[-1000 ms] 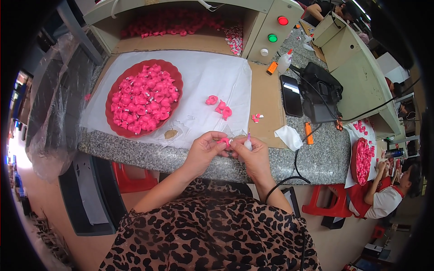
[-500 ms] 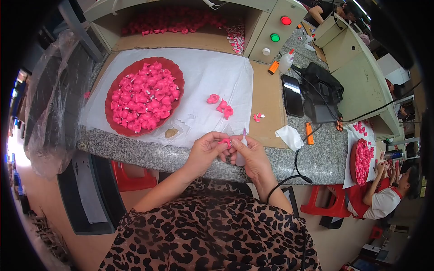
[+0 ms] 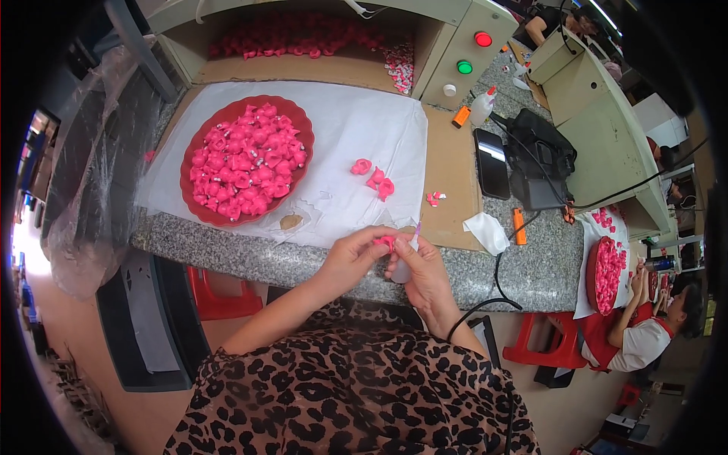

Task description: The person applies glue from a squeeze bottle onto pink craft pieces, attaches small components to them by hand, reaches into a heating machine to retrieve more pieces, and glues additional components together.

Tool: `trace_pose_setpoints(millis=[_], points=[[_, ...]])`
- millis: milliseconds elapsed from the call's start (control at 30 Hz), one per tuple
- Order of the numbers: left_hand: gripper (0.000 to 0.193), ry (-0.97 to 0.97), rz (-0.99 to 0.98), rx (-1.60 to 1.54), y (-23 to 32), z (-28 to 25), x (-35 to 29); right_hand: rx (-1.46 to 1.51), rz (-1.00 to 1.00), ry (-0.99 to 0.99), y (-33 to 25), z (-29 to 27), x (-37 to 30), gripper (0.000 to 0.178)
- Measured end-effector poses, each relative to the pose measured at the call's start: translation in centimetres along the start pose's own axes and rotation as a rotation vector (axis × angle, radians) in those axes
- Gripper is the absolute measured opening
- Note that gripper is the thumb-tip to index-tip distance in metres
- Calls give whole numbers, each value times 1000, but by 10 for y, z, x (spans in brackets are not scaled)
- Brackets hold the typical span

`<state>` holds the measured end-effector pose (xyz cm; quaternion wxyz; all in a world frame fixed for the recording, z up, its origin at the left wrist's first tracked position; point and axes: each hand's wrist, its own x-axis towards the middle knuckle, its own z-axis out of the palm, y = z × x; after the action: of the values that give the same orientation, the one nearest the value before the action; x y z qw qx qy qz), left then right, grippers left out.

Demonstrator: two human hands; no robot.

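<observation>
Near the bench's front edge my left hand [image 3: 355, 256] pinches a small pink piece [image 3: 387, 242], shaped like a soft flower or bud, between thumb and fingertips. Close against it, my right hand [image 3: 427, 274] is closed round a small translucent squeeze bottle [image 3: 402, 271] with a thin purple tip [image 3: 418, 228] pointing up. The fingers of both hands nearly meet and partly hide the piece. Three loose pink pieces [image 3: 375, 178] lie on the white sheet [image 3: 334, 129] beyond my hands. To the left stands a red scalloped bowl [image 3: 309, 148] heaped with similar pieces.
Small red-and-white bits [image 3: 435, 198] lie on the cardboard [image 3: 455, 167]. Rightward are a phone [image 3: 492, 163], a black bag [image 3: 542, 144], a white cloth [image 3: 486, 232], an orange lighter-like object [image 3: 519, 226] and a cable. A control box [image 3: 462, 53] stands behind; a co-worker [image 3: 644, 334] sits at right.
My left fingers have turned further over the pink piece, and the piece has shifted slightly right. The squeeze bottle leans a little more in my right hand. The whole view has shifted slightly.
</observation>
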<state>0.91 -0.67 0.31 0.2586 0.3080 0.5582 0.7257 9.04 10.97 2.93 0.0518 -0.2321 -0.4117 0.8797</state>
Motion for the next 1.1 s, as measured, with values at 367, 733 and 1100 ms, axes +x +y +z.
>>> trace_pose_setpoints(millis=[367,733,1100], points=[[19,-164,-395,-341,13,9,-6,-35,-13,10,13,3,-4,18],[20,-170,-385,-368,9,7,-6,-15,-35,30,16,5,-3,18],[19,-161,-364,-286,7,8,-6,-10,-104,16,19,6,-3,19]])
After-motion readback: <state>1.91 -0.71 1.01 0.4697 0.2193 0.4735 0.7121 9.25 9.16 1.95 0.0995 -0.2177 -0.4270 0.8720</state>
